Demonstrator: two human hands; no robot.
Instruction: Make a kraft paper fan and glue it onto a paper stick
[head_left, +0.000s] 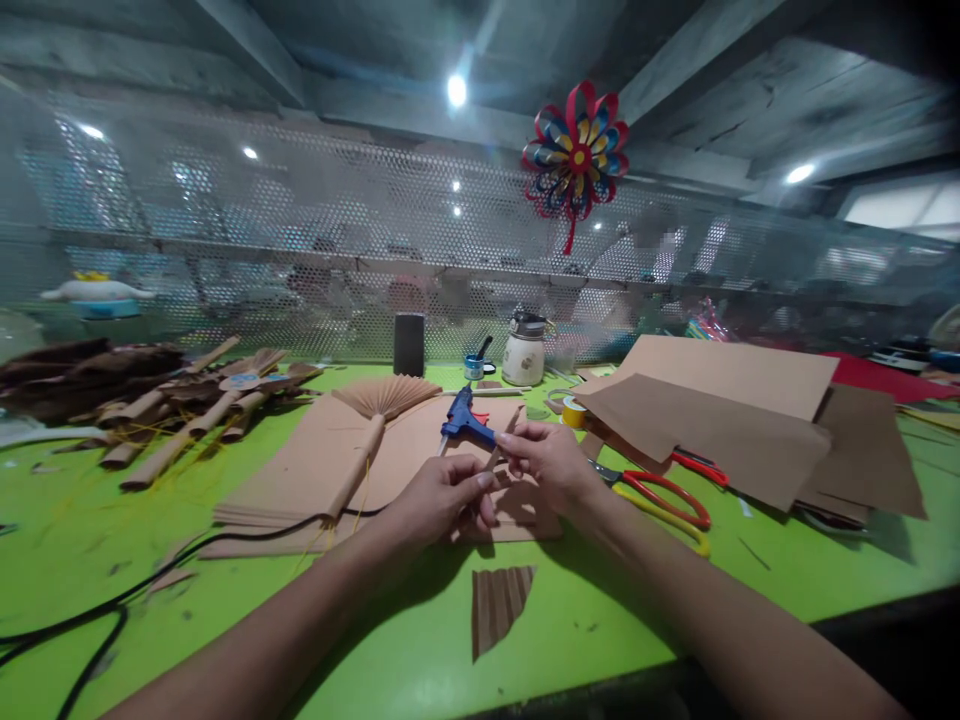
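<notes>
Between the fingertips of both hands is a narrow strip of folded brown paper (493,459). My left hand (442,490) pinches its lower end, and my right hand (551,458) pinches it higher up. Just behind them a blue glue gun (466,420) with a red trigger rests on brown paper sheets (289,470). A pleated paper fan (390,395) with a rolled paper handle (358,468) lies to the left. Nearer to me, on the green table (405,660), is a loose pleated piece of brown paper (501,605).
Scissors (667,498) with red and yellow handles lie beside my right forearm. Large brown sheets (705,435) are stacked at the right. Several rolled-handle paper pieces (169,440) sit at the left. A black cord (187,550) crosses the table. A jar (523,357) stands at the back.
</notes>
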